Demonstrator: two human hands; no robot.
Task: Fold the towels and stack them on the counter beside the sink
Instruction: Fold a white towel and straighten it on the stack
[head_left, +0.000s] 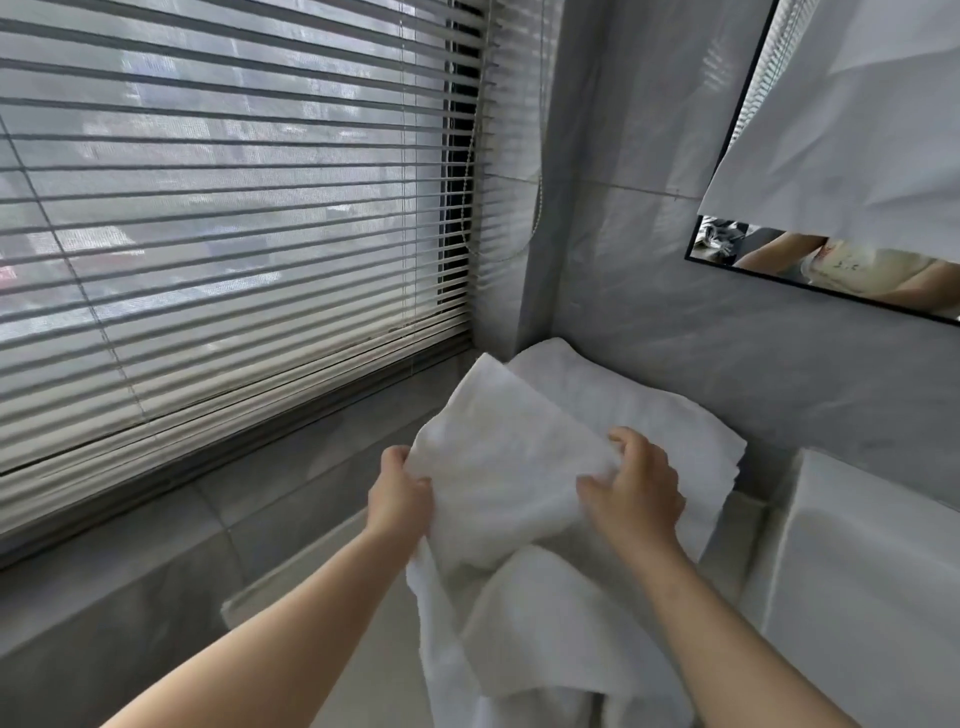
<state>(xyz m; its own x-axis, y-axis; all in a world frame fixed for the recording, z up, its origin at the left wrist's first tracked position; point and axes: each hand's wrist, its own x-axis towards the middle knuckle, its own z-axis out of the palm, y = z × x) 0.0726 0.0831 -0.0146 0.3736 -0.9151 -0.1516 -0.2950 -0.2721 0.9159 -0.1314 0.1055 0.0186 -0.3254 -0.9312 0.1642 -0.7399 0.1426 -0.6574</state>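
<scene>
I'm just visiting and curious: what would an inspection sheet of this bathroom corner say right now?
Surface: grey counter, with a white sink to its right.
Job's things: one white towel held up, half folded, its lower part hanging down; folded towels lie in the corner behind it.
Clutter: nothing seen.
Hands: left hand grips the towel's left edge; right hand pinches its right side, fingers curled.
Cables: only a blind cord hanging by the wall.
Surroundings: window blinds lowered on the left; mirror on the right wall, partly covered by a white sheet.
</scene>
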